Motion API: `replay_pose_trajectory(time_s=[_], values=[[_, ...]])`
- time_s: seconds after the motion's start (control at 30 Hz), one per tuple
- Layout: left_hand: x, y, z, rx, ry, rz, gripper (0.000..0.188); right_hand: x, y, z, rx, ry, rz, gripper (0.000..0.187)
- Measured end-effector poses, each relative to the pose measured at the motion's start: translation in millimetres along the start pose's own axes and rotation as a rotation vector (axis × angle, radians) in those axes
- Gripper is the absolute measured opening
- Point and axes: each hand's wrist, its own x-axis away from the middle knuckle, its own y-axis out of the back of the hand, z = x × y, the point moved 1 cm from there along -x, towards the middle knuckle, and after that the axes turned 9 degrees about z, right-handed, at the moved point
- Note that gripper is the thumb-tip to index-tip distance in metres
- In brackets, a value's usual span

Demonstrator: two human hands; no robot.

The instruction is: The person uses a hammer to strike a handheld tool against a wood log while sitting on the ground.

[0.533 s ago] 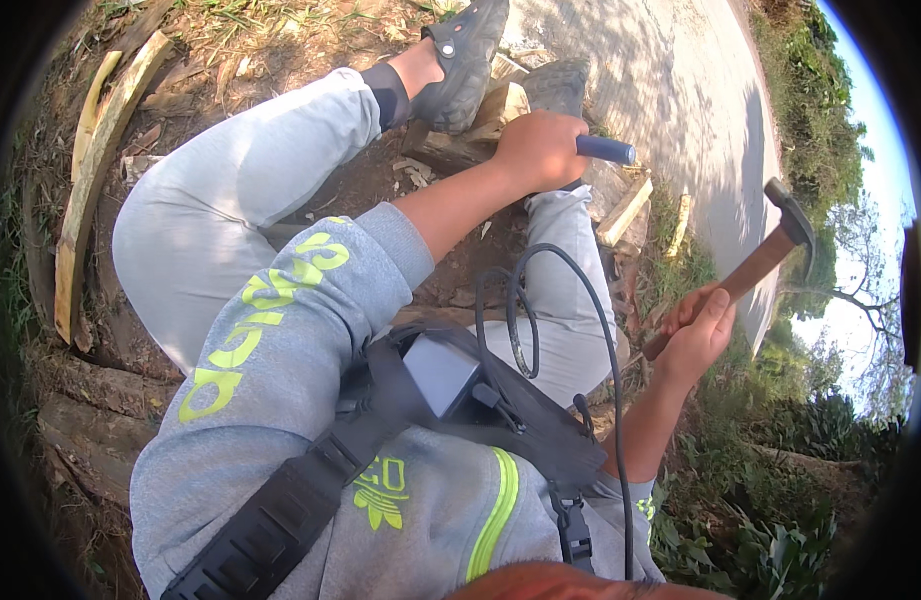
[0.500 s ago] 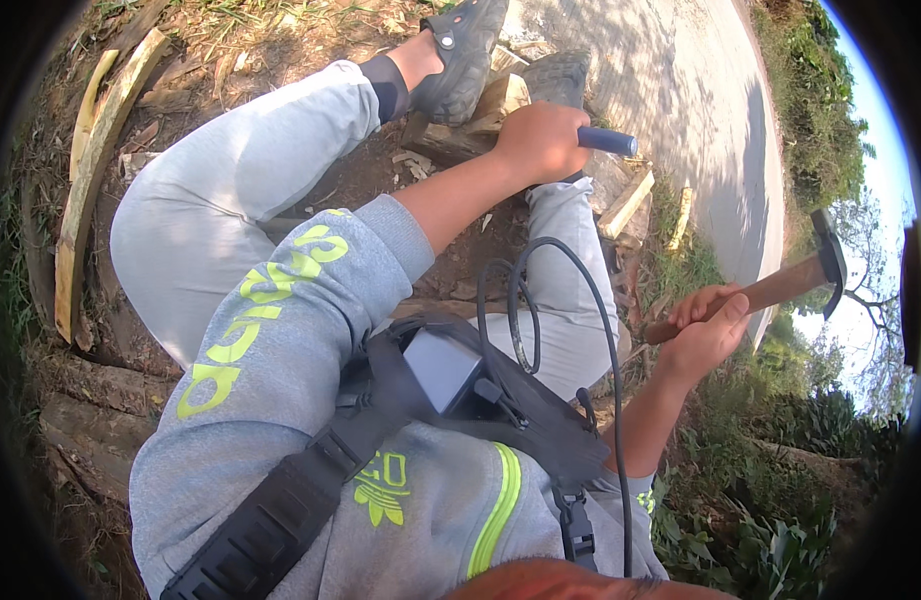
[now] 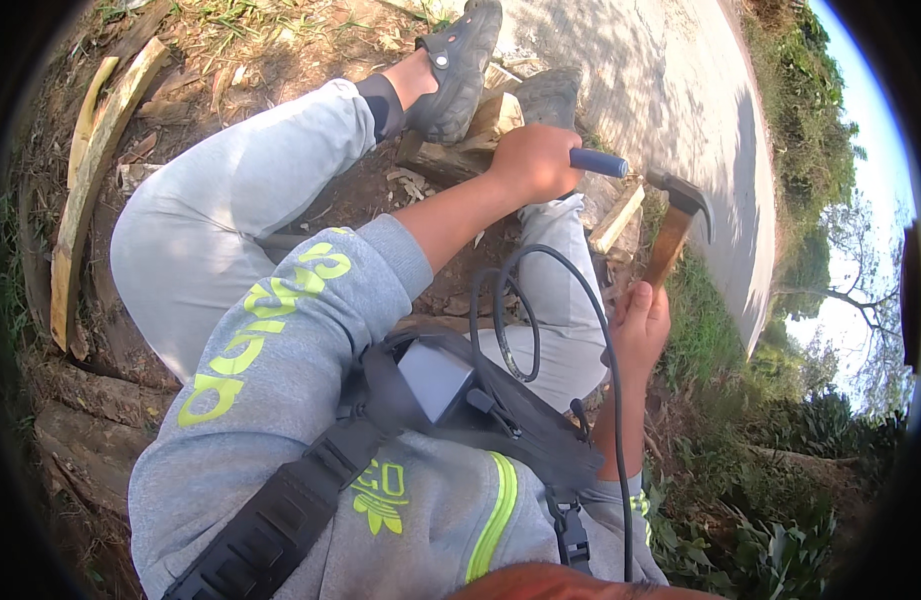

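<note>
Head view: clasps a smooth, dark-blue cylinder (image 3: 600, 162) in the tightly curled left grip (image 3: 535, 163), near the shoes (image 3: 458, 85). Wraps the right grip (image 3: 640, 325) round a hammer (image 3: 674, 230) with brown wooden handle and dark, clawed metal head, appearing beside the cylinder's exposed end.

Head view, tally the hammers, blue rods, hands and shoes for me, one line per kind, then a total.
Hammer: 1
Blue rod: 1
Hands: 2 (left hand, right hand)
Shoes: 2 (left shoe, right shoe)
Total: 6
</note>
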Motion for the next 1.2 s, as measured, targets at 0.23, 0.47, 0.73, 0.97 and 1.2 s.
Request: replay_pose_trajectory(time_s=[0.23,0.47,0.73,0.97,1.2], values=[[-3.7,-4.9,5.6,-0.008,-0.081,-0.105,0.023,7.6,-22.8,-11.5,0.216,-0.012,0.092,0.03],[2.5,-1.4,7.9,0.027,-0.016,-0.107,0.017,-3.3,-3.7,-0.7,-0.105,0.028,-0.13,0.032],[2.8,6.9,5.1,0.071,-0.016,-0.107,0.024,-0.6,-10.8,27.9,-0.395,0.06,-0.207,0.033],[5.0,4.7,8.3,0.071,-0.028,-0.087,0.02,-3.0,-0.5,35.1,-0.291,-0.048,-0.093,0.035],[5.7,-6.5,11.2,0.074,-0.116,-0.183,0.017,-11.5,18.3,22.3,0.06,-0.124,0.13,0.04]])
